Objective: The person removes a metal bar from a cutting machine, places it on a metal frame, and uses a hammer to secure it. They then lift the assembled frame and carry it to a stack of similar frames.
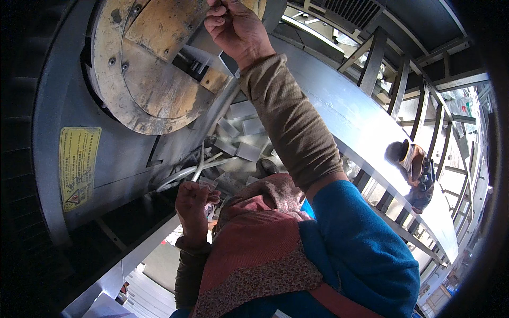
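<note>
My right hand [237, 33] is raised at the top edge, in front of a round, worn, tan plate [159, 100] on a grey machine. Its fingers are curled together, and whatever they may hold is hidden. Beside that wrist, a slot in the plate shows a dark part [192, 64]. Lower down, my left hand [193, 209] is closed, fingers bent toward the thumb. A small pale, see-through-looking piece [208, 184] shows at its fingertips; I cannot tell whether it is held or lies behind them.
Several grey block-like offcuts [249, 151] and pale hoses [199, 168] lie below the machine. The grey housing [119, 159] bears a yellow warning label [79, 167]. A long, wide metal beam [339, 100] runs to the right, beside a metal rack [403, 85]. Another person [413, 172] stands by its far end.
</note>
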Demonstrator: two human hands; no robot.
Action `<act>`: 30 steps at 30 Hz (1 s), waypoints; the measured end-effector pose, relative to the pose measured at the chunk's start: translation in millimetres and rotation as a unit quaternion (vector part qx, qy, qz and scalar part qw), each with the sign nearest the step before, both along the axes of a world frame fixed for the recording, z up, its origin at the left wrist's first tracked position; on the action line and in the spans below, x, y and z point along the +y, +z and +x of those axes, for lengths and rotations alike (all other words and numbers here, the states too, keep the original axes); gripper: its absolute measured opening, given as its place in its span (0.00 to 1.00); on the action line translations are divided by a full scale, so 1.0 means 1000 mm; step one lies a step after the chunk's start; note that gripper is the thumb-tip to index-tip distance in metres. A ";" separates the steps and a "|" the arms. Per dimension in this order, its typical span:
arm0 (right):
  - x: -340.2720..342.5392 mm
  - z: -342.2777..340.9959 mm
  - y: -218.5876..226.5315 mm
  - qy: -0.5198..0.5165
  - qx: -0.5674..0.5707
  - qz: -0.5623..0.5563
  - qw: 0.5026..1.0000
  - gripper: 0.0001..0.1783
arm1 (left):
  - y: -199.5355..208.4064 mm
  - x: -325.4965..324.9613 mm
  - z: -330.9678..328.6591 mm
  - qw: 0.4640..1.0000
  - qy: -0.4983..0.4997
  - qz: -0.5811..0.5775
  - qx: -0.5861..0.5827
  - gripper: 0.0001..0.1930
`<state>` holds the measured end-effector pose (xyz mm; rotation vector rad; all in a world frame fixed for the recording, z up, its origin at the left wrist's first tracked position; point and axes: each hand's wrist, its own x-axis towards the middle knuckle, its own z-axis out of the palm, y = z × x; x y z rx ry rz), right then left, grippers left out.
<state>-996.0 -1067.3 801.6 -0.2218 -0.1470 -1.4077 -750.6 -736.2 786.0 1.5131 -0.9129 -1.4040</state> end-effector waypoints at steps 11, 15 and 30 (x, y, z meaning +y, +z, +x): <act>0.008 0.011 0.014 -0.025 0.004 -0.039 0.999 0.15 | -0.001 -0.003 0.003 1.000 0.004 -0.004 0.012 0.06; 0.006 0.016 0.017 -0.023 -0.009 -0.039 0.999 0.16 | 0.000 -0.003 0.004 1.000 0.004 0.001 0.002 0.06; -0.003 0.020 0.019 -0.053 0.083 -0.014 0.995 0.22 | 0.004 -0.005 0.003 1.000 0.020 -0.010 -0.001 0.05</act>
